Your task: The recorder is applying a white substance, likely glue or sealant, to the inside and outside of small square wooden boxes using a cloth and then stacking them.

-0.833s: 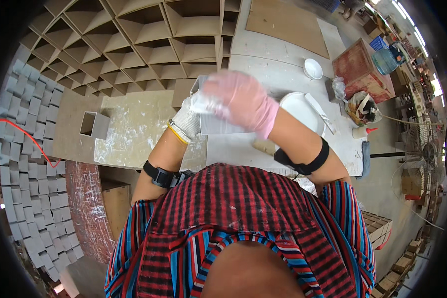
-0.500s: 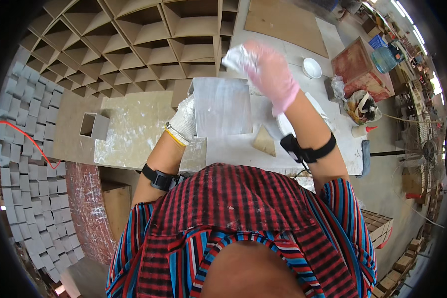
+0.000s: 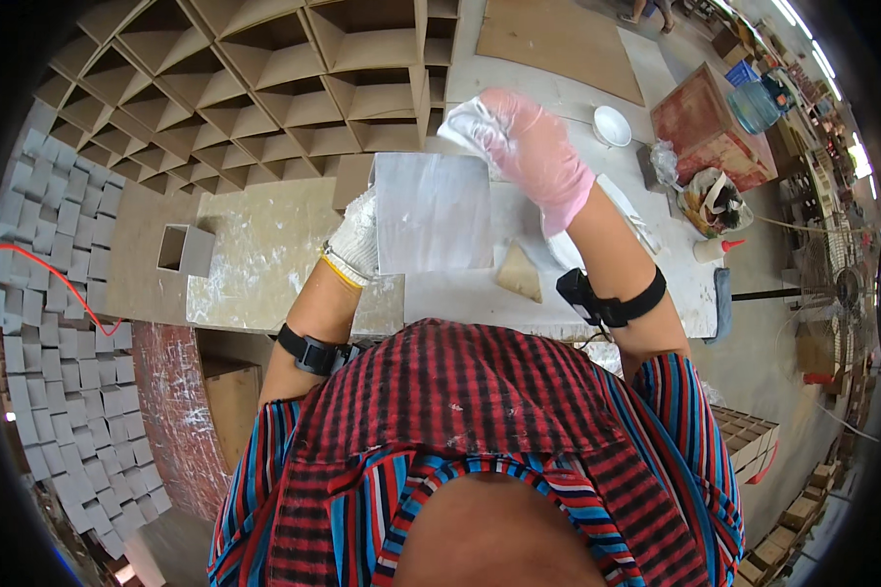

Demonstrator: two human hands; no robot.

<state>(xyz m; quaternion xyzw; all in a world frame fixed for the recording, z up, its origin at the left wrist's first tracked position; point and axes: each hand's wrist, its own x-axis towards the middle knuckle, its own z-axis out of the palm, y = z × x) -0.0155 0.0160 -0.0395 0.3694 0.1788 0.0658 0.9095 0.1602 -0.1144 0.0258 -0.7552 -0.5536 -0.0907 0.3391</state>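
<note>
Grey sq. box (image 3: 434,212) sits btwn the two hands: just R of the L fingers, nearer the body than the R fingers. Broad face up, w/ pale streaks; can't tell if it's resting on the pale tabletop (image 3: 460,308) or held off it. L hand (image 3: 354,237), white knit glove, is at the box's L edge; its fingers are hidden by the box, so can't tell if they're spread or pinching.

R hand (image 3: 533,147), pink glove, has fingers closed round a white cloth wad (image 3: 475,127), bunched at the tips, past the box's far R corner; gap to the face hard to judge.

Looks like wiping. To do it well, prob. keep the wad flat & folded, press evenly edge to edge, avg. pressure, w/ L fingers clear of the rim & bracing the box so it won't twist. Overlap strokes b/c the streaks look uneven.

Further out: tan angular piece (image 3: 519,272) bodyward of the R fingers; white bowl (image 3: 612,126) R of them; red-nozzled bottle (image 3: 712,250) well R & bodyward. Small open-ended box (image 3: 198,251) is well L of the L fingers; cardboard divider grid (image 3: 382,98) lies beyond them.
</note>
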